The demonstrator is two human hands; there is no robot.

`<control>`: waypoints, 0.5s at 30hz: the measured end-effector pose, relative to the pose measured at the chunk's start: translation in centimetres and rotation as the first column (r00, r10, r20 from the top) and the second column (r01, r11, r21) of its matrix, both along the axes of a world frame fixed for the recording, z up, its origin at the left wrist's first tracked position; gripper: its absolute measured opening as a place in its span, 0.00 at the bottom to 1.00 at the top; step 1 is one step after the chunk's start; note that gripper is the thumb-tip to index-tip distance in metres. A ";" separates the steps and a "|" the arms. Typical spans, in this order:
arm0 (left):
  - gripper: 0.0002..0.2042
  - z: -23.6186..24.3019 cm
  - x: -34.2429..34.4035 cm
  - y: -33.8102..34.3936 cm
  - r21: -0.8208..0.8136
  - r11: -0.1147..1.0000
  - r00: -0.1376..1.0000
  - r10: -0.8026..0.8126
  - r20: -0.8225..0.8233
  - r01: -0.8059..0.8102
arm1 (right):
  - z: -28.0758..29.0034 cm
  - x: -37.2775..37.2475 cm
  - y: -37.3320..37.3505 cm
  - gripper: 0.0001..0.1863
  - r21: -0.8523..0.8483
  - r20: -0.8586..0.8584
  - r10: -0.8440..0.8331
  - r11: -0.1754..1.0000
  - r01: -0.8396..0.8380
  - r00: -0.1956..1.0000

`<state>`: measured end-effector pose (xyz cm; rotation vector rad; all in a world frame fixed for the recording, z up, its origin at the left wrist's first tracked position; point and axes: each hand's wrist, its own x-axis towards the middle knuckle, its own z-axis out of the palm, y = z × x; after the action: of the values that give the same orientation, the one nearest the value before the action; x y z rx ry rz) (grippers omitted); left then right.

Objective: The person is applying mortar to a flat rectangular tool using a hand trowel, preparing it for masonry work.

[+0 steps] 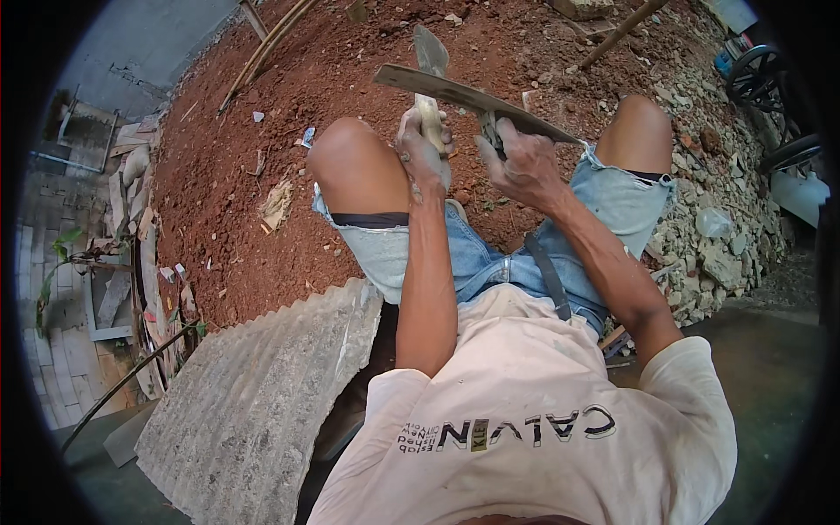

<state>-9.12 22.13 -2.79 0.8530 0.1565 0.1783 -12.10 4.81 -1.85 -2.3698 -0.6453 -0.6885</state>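
Observation:
Dusty with grey residue, my left hand (423,150) is closed around the pale handle of a small trowel (431,50). Its grey blade points away from me. My right hand (522,164) grips the handle of a plastering trowel (455,91), whose long, flat, dirty metal blade is tilted. The long blade crosses the small trowel near the base of its blade; whether the two touch I cannot tell. Both tools are held between and slightly beyond my bent knees, above reddish soil (289,131).
A grey corrugated sheet (254,398) lies at the lower left. Broken stone rubble (726,262) is heaped on the right, near a dark spoked wheel (758,79) and a whitish plastic container (800,198). Wooden poles (626,32) stick out at the far side.

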 end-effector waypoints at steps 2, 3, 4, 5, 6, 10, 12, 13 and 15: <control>0.13 0.1 0.1 0.3 -0.011 0.999 0.999 -0.033 0.000 0.033 | 0.1 0.4 0.1 0.13 -0.090 -0.083 -0.024 0.996 0.017 0.996; 0.13 0.2 0.3 0.3 -0.012 0.999 0.999 -0.034 0.005 0.034 | 0.2 0.2 0.1 0.13 -0.006 -0.049 -0.026 1.000 0.026 0.998; 0.13 0.0 0.2 0.3 -0.014 0.999 0.999 -0.047 -0.017 0.046 | 0.3 -0.1 0.1 0.13 0.078 -0.019 -0.027 0.997 0.029 0.999; 0.13 -0.2 0.2 0.4 -0.015 0.998 0.997 -0.059 -0.040 0.059 | 0.5 -0.4 0.2 0.13 0.076 -0.018 -0.024 0.997 0.026 1.000; 0.13 -0.4 0.1 0.5 -0.017 0.998 0.998 -0.057 -0.039 0.056 | 0.8 -0.6 0.3 0.14 0.011 -0.037 -0.018 1.000 0.018 0.999; 0.13 -1.0 0.6 0.5 -0.153 0.983 0.995 -0.100 0.024 0.102 | 0.0 0.4 0.0 0.14 -0.066 0.015 -0.016 0.998 0.017 1.000; 0.13 -1.2 0.9 0.5 -0.112 0.989 0.994 -0.099 -0.041 0.093 | -0.1 0.1 0.1 0.14 -0.062 0.008 -0.022 0.998 0.023 1.000; 0.13 -1.2 0.9 0.5 -0.113 0.989 0.994 -0.101 -0.040 0.096 | -0.2 0.0 0.2 0.13 -0.130 -0.037 0.007 0.991 -0.012 0.999; 0.13 -1.3 0.8 0.6 -0.141 0.985 0.994 -0.106 -0.016 0.103 | -0.3 0.5 0.2 0.13 -0.198 -0.083 0.029 0.979 -0.045 0.996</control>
<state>-8.35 22.76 -4.13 0.7216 0.1444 0.0581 -11.61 5.02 -2.19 -2.5469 -0.7528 -0.5312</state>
